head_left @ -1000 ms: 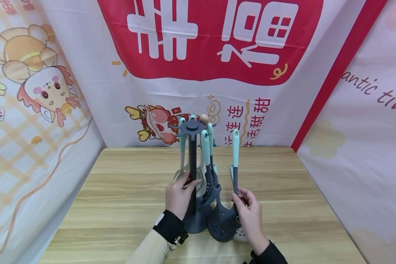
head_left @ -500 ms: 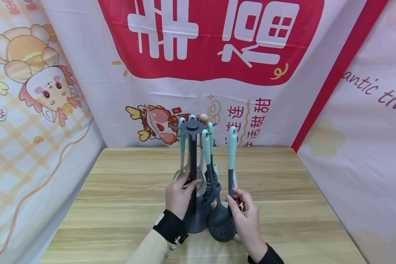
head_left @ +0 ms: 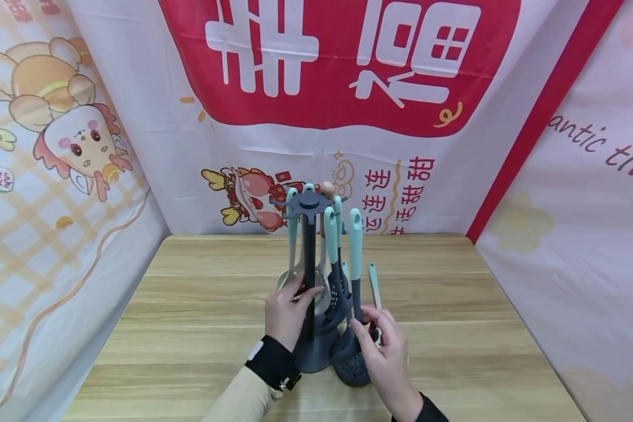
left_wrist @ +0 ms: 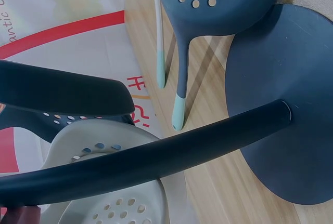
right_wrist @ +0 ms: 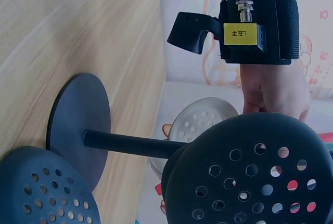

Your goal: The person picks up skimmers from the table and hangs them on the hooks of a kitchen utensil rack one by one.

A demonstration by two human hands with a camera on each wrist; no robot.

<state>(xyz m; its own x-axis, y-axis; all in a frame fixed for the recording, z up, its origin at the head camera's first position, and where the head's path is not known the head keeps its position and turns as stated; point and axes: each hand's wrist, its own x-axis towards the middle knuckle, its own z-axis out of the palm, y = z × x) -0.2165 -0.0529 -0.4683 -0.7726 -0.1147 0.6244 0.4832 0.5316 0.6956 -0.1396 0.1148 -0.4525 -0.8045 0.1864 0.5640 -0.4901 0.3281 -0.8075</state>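
Observation:
In the head view my left hand (head_left: pixel 286 306) grips the upright dark pole of a utensil stand (head_left: pixel 309 252); its fingertips show at the lower left of the left wrist view. To the right, my right hand (head_left: pixel 382 351) pinches the dark shaft of what looks like a ladle (head_left: pixel 356 243), its teal handle pointing up. That utensil's dark rounded head is low beside the stand, partly hidden by the hand. A dark skimmer (left_wrist: pixel 218 5) lies on the table just under it. Several utensils hang from the stand, among them a pale perforated one (left_wrist: pixel 114 198) and a dark perforated one (right_wrist: pixel 244 172).
A wooden table (head_left: pixel 200 340) carries the stand's round base (left_wrist: pixel 281 146). Behind my right hand lies a pale utensil with a teal handle (head_left: pixel 374 280), its lower end hidden. Printed cloth (head_left: pixel 158 105) hangs close behind and on both sides.
My right hand has moved left with the teal-handled utensil, toward the stand, so its handle now stands beside the hanging ones. The left hand holds the pole as before.

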